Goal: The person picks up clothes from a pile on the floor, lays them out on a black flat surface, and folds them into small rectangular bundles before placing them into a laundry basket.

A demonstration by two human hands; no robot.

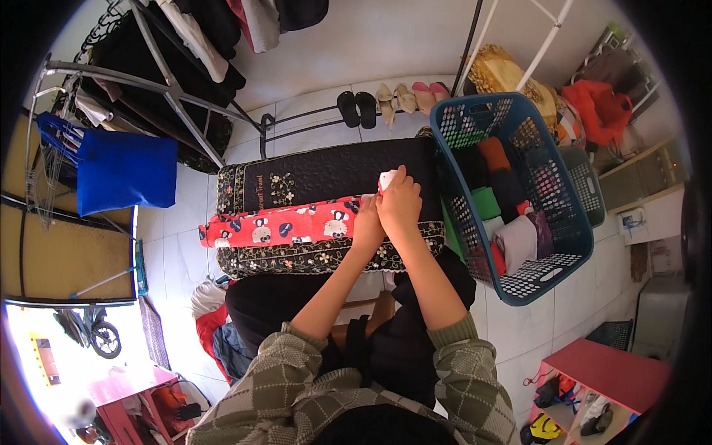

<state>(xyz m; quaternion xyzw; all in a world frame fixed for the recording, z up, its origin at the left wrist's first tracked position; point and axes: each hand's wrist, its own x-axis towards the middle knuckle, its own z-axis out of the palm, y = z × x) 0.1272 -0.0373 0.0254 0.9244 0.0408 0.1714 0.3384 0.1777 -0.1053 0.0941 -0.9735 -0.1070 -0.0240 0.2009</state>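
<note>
A long folded strip of red printed cloth (pixel 300 223), with a cat-face and dark heart pattern, lies across a black padded board (pixel 334 167) with embroidered floral borders. My left hand (pixel 368 227) holds the strip near its right end, its fingertips partly hidden behind my right hand. My right hand (pixel 401 203) grips that end, where a bunched white and red part of the cloth shows above the fingers. The two hands touch at the wrists and thumbs. To their right stands a blue-green plastic basket (pixel 514 297) with several rolled or folded cloths in it.
Beyond the board a metal rack (pixel 311 114) carries black slippers (pixel 356 108) and other shoes. At left hang a blue bag (pixel 127 172) and clothes on a metal frame. Loose clothes (pixel 214 317) lie on the floor at my left; a pink shelf (pixel 606 367) stands at lower right.
</note>
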